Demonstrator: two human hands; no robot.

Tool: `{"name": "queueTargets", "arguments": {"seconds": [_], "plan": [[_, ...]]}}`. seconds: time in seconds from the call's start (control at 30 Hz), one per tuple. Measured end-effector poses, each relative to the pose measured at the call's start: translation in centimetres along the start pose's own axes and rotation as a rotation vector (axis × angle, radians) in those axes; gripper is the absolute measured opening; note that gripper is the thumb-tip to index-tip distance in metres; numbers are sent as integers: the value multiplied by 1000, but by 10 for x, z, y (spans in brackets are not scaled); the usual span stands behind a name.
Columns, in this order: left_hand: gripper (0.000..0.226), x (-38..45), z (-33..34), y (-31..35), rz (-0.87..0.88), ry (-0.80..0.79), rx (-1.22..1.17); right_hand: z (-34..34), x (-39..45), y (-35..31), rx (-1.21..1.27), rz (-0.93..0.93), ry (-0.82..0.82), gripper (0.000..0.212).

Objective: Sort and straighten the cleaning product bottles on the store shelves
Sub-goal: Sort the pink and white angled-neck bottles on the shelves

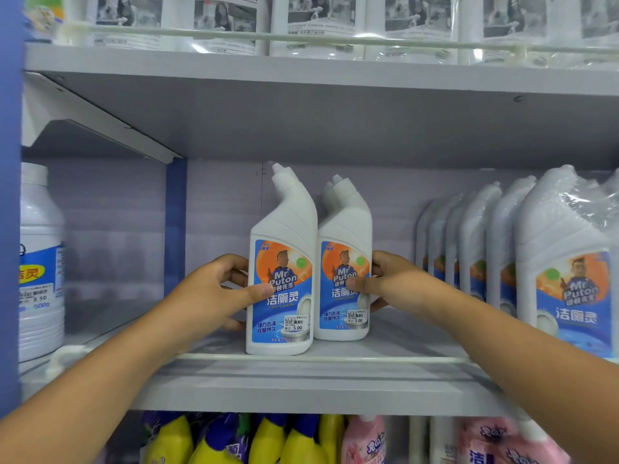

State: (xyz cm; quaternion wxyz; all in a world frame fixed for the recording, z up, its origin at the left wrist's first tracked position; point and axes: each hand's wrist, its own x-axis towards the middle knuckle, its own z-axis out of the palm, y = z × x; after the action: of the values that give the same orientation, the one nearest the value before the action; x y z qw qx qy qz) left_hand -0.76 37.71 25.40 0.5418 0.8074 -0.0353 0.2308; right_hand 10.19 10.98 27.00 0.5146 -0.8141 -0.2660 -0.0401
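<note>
A grey metal shelving unit fills the view, its middle shelf (301, 383) fronted by a thin white guard rail (335, 358) and closed on the left by a blue upright (10, 229). Under the upper shelf (301, 75) the bay stands tall, with bare shelf floor open to the left of centre and a narrower gap on the right. At far right a tight row of large shrink-wrapped white jugs (562, 269) runs back toward the rear panel; at far left stands a squat white bottle (40, 262) just behind the rail. Below hang yellow bottles (268, 440) and pink pouches (365, 440). In the middle, two white angled-neck toilet cleaner bottles stand upright, touching side by side. The left hand (214, 293) holds the front bottle (281, 279), thumb across its label and fingers behind. The right hand (392, 283) grips the rear bottle (345, 279) likewise, with more bottles hidden behind it.
</note>
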Motion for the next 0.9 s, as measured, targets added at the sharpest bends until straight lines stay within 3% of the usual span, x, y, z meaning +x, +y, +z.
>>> {"name": "queueTargets", "arguments": {"seconds": [0.73, 0.9], "plan": [[35, 0, 0, 1, -27, -75, -40, 8, -7, -6, -91, 31, 57, 23], [36, 3, 0, -1, -46, -80, -63, 4, -9, -7, -17, 154, 2, 27]]}}
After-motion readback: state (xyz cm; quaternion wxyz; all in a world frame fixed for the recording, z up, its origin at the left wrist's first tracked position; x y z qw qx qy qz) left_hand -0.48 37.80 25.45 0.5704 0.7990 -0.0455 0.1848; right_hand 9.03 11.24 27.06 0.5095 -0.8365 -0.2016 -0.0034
